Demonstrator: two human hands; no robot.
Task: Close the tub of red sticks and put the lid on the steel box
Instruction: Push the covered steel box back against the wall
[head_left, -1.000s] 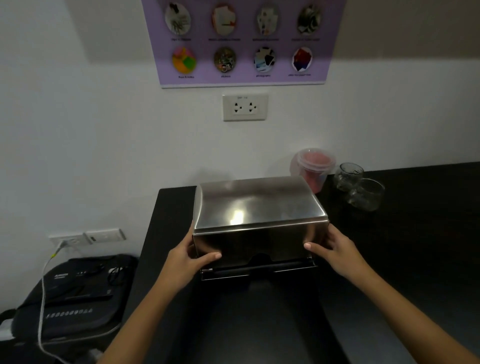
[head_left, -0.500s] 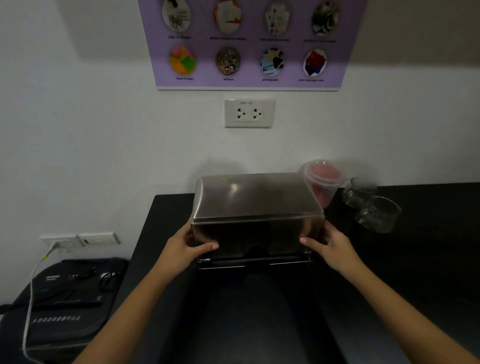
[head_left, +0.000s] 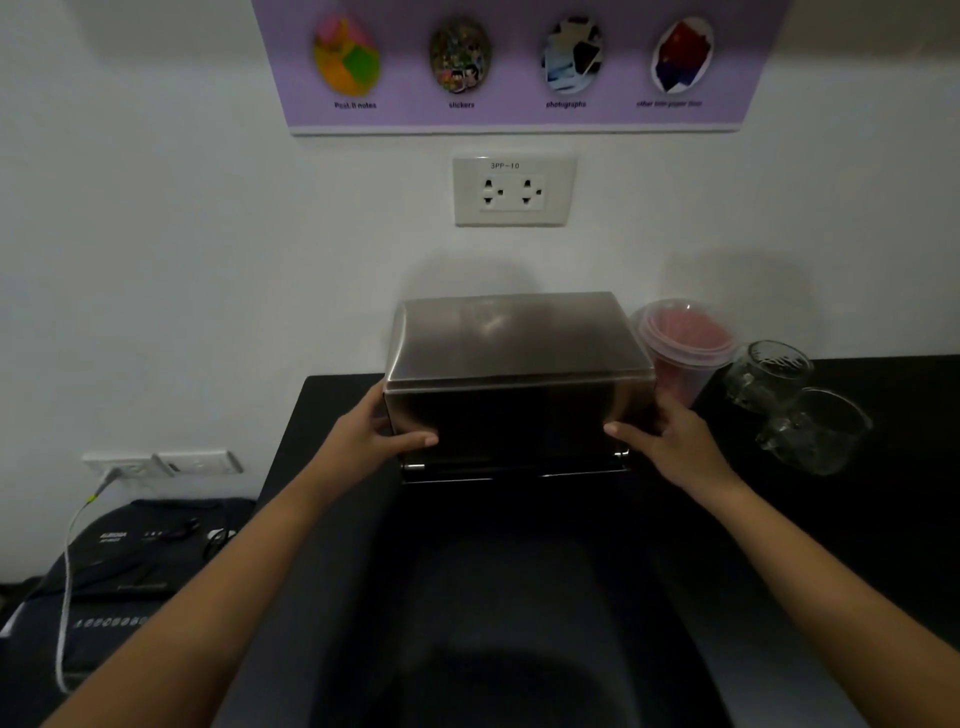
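Note:
A steel box (head_left: 511, 358) with its steel lid on top stands on the black counter (head_left: 519, 571), close to the white wall. My left hand (head_left: 371, 436) grips the box's left front corner and my right hand (head_left: 670, 439) grips its right front corner. Behind the box's right side stands a clear plastic tub (head_left: 683, 345) holding red sticks, with a clear lid on it; the box hides its lower left part.
Two clear glass cups (head_left: 795, 402) stand right of the tub. A wall socket (head_left: 513, 191) and a purple poster (head_left: 514, 62) hang above the box. Left of the counter, low down, sits a black machine (head_left: 130, 566) with a white cable plugged into the wall.
Both hands have pushed the steel box away from me towards the wall, beside the tub. The view has come closer and lower.

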